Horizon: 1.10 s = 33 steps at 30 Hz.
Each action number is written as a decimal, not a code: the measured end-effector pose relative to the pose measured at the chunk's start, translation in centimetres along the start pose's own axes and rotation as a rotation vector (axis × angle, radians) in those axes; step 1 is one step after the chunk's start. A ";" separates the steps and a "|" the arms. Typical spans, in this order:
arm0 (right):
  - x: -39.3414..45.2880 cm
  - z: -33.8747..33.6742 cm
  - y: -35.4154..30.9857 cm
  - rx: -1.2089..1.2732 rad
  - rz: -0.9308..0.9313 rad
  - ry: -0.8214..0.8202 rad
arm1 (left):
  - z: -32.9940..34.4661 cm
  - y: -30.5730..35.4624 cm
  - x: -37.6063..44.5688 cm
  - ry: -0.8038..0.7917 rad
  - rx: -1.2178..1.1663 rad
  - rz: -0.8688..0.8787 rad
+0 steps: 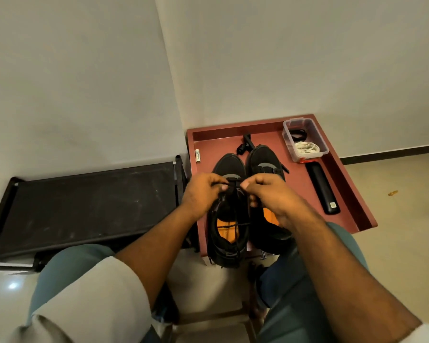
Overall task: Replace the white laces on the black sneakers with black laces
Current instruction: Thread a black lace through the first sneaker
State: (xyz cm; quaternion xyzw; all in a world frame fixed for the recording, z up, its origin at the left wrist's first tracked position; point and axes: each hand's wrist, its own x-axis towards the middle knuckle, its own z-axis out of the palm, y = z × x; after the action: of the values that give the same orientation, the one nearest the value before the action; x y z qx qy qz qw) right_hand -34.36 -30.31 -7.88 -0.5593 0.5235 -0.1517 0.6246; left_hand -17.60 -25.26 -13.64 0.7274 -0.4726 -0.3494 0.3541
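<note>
Left hand (201, 191) pinches black lace (232, 180) | right hand (270, 191) pinches it too — over left sneaker (229, 219) | right sneaker (266, 157) beside, both on red counter (342, 179) — white laces (306, 148) in clear box (320, 139)

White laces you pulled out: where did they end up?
In the head view, the bundled white laces lie inside the clear plastic box at the far right corner of the red tray, beyond the long black bar-shaped object.

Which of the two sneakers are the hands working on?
The left sneaker: both hands pinch its black lace. The right sneaker stands beside it, untouched.
</note>
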 end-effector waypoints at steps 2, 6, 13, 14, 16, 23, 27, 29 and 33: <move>-2.0 -1.8 -0.4 0.046 -0.036 0.083 | -1.3 -0.1 -0.6 0.066 0.062 -0.055; -4.6 -3.0 -1.3 0.144 -0.161 0.170 | -2.4 3.9 -2.9 -0.235 -0.329 0.056; -6.5 -2.8 -2.4 0.003 -0.216 0.124 | -3.5 5.7 -5.2 -0.100 -0.437 -0.075; -6.9 -3.8 -2.2 -0.025 -0.218 0.151 | -4.7 4.8 -5.3 0.029 -0.440 -0.127; -7.7 -5.4 -1.5 -0.040 -0.234 0.215 | -6.7 3.0 -5.5 0.244 -0.412 -0.226; -7.6 -2.2 -1.4 -0.002 -0.322 0.136 | -2.5 8.0 -7.6 -0.258 -0.460 0.027; -7.5 -2.3 -1.5 -0.023 -0.295 0.069 | -2.5 8.7 -7.8 -0.170 -0.364 0.009; -7.6 -3.5 -1.0 -0.004 -0.242 0.084 | -4.2 7.0 -7.5 -0.128 -0.260 -0.037; -7.5 -5.2 -0.1 0.026 -0.198 0.147 | -7.7 2.6 -7.0 0.107 -0.051 -0.150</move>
State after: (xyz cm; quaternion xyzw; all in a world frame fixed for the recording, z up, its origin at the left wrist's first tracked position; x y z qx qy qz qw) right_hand -41.62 -27.36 -3.26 -0.5875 0.5082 -0.2600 0.5735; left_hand -14.42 -18.10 -6.29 0.7692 -0.3881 -0.3474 0.3701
